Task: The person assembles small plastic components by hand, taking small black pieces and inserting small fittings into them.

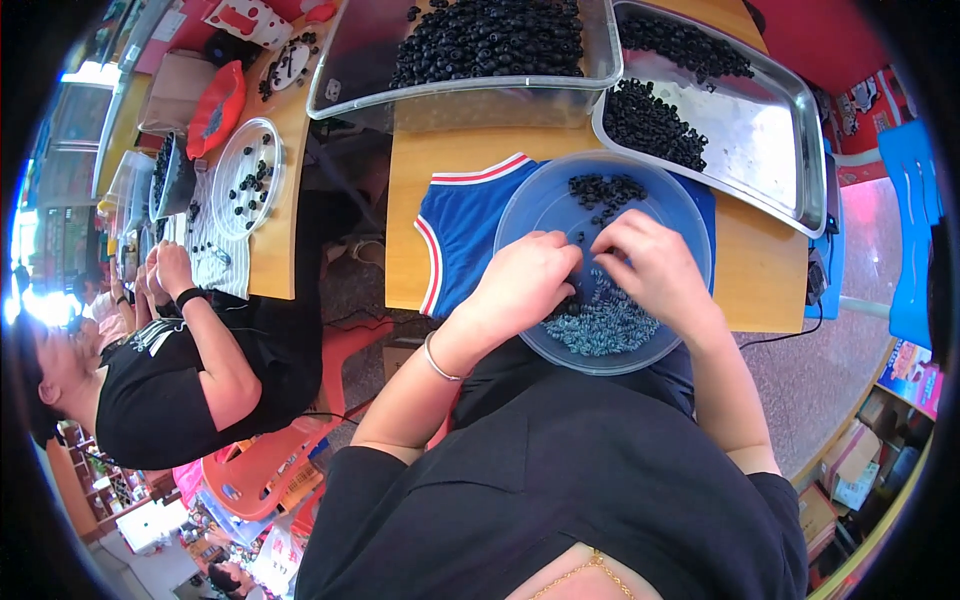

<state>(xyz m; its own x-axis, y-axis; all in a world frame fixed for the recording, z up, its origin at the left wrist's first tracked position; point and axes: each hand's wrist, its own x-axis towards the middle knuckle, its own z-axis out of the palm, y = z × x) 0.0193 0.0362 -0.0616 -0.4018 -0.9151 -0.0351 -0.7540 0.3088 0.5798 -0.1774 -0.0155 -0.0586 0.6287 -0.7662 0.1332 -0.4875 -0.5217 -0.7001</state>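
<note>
A round blue translucent bowl [540,205] rests at the table's near edge, in front of my body. Many small grey-blue pieces that look like coil springs [605,330] lie in its near part, with a cluster of small black plastic parts [605,190] toward its far side. My left hand [535,278] is over the bowl's left half, its fingers curled together. Over the right half is my right hand [650,265], thumb and fingertips drawn into a pinch. Whatever either hand grips is too small or hidden to make out.
Beyond the bowl stand a clear bin [480,100] of black parts and a metal tray [765,140] with piles of them. A blue cloth [465,225] lies partly beneath the bowl. At left, a co-worker [190,370] sits near a plastic lid [235,170] holding black parts.
</note>
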